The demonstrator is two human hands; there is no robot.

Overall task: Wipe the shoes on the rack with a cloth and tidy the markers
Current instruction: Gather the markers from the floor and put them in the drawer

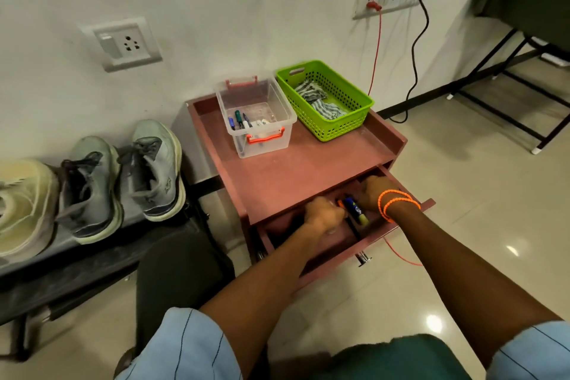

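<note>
Both my hands are inside the open drawer [364,244] of a reddish side table [277,176]. My left hand [324,214] is curled into a fist, with an orange marker tip [340,203] showing at its fingers. A blue marker with a yellow end [356,210] and a black marker [354,230] lie between the hands. My right hand [374,190], with orange bands at the wrist, reaches under the tabletop, so its fingers are hidden. A clear box [271,102] on the table holds several markers [243,120]. A striped cloth [317,99] lies in a green basket [345,120]. Grey shoes [154,166] [89,188] and a beige shoe [24,203] stand on the black rack [92,262].
The wall stands close behind the table, with sockets, a red cable [376,49] and a black cable [416,55] hanging down. A black-framed table [524,77] stands at the right. Glossy tiled floor [478,210] lies to the right of the drawer. My dark trouser leg [179,274] is beside the rack.
</note>
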